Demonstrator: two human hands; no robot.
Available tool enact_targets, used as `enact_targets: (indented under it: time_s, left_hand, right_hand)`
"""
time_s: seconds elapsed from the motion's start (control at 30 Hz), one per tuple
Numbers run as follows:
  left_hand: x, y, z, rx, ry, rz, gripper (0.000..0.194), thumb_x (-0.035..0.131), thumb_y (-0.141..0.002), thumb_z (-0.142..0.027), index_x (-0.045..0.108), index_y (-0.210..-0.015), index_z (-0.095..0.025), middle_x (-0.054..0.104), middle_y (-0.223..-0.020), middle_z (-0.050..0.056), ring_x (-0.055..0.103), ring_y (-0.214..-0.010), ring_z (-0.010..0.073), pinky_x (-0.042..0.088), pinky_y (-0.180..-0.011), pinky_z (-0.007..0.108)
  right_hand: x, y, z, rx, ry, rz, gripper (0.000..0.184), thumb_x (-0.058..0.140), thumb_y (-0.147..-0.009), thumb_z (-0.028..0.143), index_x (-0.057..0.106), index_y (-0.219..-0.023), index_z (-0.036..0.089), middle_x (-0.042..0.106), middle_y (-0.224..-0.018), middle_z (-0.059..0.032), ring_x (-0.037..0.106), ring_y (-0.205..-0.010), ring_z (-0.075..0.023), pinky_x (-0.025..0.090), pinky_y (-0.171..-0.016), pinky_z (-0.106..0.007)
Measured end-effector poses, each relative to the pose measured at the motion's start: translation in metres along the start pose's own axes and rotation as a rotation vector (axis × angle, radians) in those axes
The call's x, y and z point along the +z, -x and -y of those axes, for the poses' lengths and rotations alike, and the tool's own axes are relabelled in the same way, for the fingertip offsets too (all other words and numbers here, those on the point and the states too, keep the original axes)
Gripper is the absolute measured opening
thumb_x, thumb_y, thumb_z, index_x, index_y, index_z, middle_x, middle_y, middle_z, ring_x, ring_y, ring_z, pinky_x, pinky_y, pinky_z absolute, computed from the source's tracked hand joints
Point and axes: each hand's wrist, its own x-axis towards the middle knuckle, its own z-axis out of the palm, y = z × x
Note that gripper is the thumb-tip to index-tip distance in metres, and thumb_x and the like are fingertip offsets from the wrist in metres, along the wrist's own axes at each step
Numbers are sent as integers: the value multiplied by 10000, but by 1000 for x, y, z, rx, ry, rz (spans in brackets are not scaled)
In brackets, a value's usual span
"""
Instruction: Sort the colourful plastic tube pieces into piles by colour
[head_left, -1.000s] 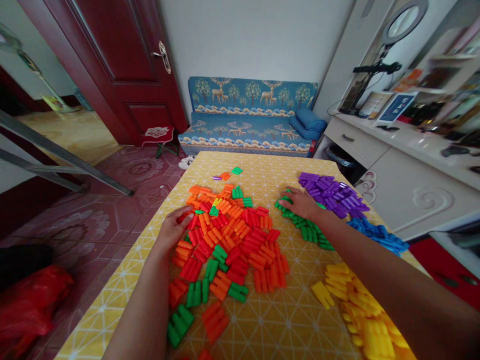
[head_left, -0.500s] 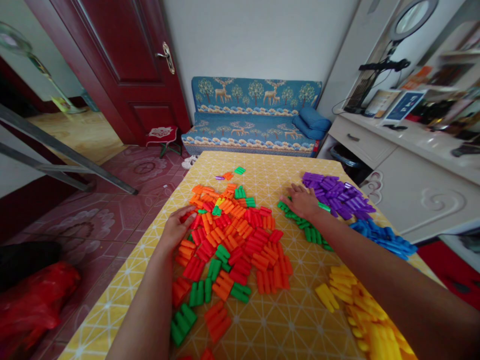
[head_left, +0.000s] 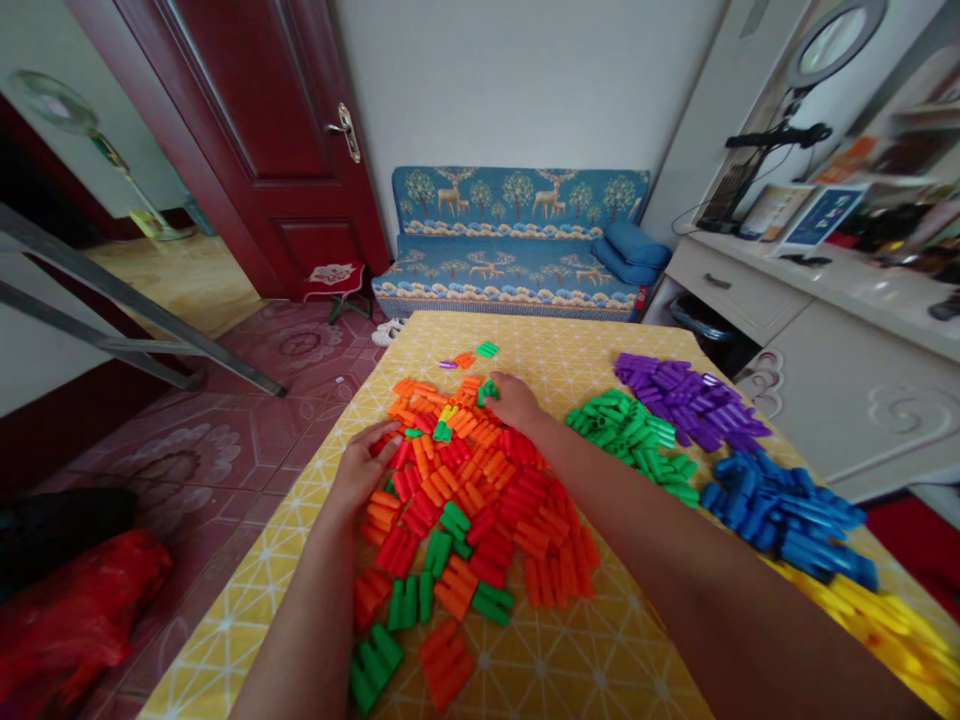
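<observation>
The right hand [head_left: 516, 402] has swung left from the green pile [head_left: 626, 430] to a green block [head_left: 487, 391], far edge of the mixed heap [head_left: 450, 482]: work's back there, grip unclear! Left hand [head_left: 360, 470] narrows around a red block [head_left: 381, 443].

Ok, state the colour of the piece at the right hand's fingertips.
The piece is green, seen best in the head view.

Rear wall [head_left: 555, 80] is plain, pale. Sofa [head_left: 517, 252], blue w/ deer & tree print, stands along it. Door [head_left: 255, 120], dk. red, is L of sofa; stool [head_left: 334, 277] adj. Floor [head_left: 225, 450]: reddish patterned tile. White cabinet [head_left: 840, 380] w/ drawer [head_left: 739, 300] at R.
</observation>
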Motion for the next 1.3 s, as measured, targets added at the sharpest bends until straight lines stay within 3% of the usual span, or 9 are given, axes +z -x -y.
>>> enact_targets:
  time_s: [0.1, 0.2, 0.47, 0.7, 0.9, 1.0, 1.07, 1.2, 1.3]
  left_hand:
    - [0, 0, 3, 4, 10, 3, 499, 592, -790, -510, 688, -1115, -145, 646, -1237, 129, 591, -1140, 256, 394, -1058, 406]
    - [0, 0, 3, 4, 7, 3, 497, 597, -789, -513, 689, -1119, -153, 651, -1230, 121, 589, -1142, 256, 387, -1065, 404]
    - [1, -1, 6, 0, 23, -2, 491, 608, -785, -516, 695, -1111, -158, 651, -1229, 120, 588, -1142, 256, 389, -1063, 403]
    - [0, 0, 1, -23, 53, 1, 481, 626, -769, -494, 695, -1108, -161, 646, -1236, 120, 580, -1155, 256, 378, -1073, 408]
    - [0, 1, -3, -4, -12, 0, 482, 585, -789, -498, 697, -1103, -150, 650, -1225, 128, 577, -1155, 261, 376, -1072, 420]
    - [1, 1, -2, -10, -8, 1, 502, 589, -783, -510, 697, -1100, -138, 649, -1226, 139, 575, -1159, 266, 374, -1070, 418]
    - [1, 1, -3, -35, 26, -5, 507, 610, -762, -520, 702, -1085, -140, 659, -1209, 137, 582, -1148, 269, 374, -1068, 418]
    - [-3, 0, -19, -90, 121, -53, 527, 665, -716, -522, 696, -1085, -147, 650, -1231, 131, 585, -1143, 277, 398, -1042, 420]
    - [-9, 0, -45, -48, 122, -80, 517, 682, -701, -534, 704, -1069, -171, 655, -1230, 107, 569, -1166, 287, 408, -1030, 419]
  right_hand:
    - [8, -16, 4, 17, -20, 24, 483, 608, -784, 239, 564, -1263, 188, 640, -1225, -105, 583, -1124, -232, 435, -934, -308]
    - [12, -26, 4, -25, -41, 63, 392, 648, -726, 185, 655, -1116, 227, 682, -1135, -59, 604, -1065, -213, 432, -907, -274]
    - [23, -27, 3, -66, -138, 33, 181, 596, -724, 89, 702, -855, 155, 699, -932, -85, 607, -946, -194, 428, -843, -255]
    - [7, -5, -6, -24, -363, -154, 292, 584, -724, 129, 649, -1007, 160, 652, -1054, -72, 576, -991, -183, 429, -900, -306]
    - [-30, 30, -38, 34, -558, -149, 200, 561, -707, 207, 586, -902, 170, 636, -766, 0, 598, -694, -144, 466, -641, -259]
    - [-55, 57, -52, 91, -673, -92, 150, 545, -753, 304, 543, -849, 189, 557, -582, 49, 503, -492, -110, 389, -472, -215]
    - [-71, 78, -53, 132, -793, -8, 204, 590, -750, 386, 531, -777, 192, 541, -559, 54, 466, -456, -92, 349, -426, -200]
    - [-87, 130, -25, 251, -1080, 177, 350, 696, -686, 496, 565, -720, 173, 589, -614, 24, 497, -467, -80, 313, -380, -183]
    - [-80, 169, 11, 391, -1361, 327, 411, 670, -707, 571, 604, -794, 175, 615, -636, 14, 547, -468, -93, 278, -345, -175]
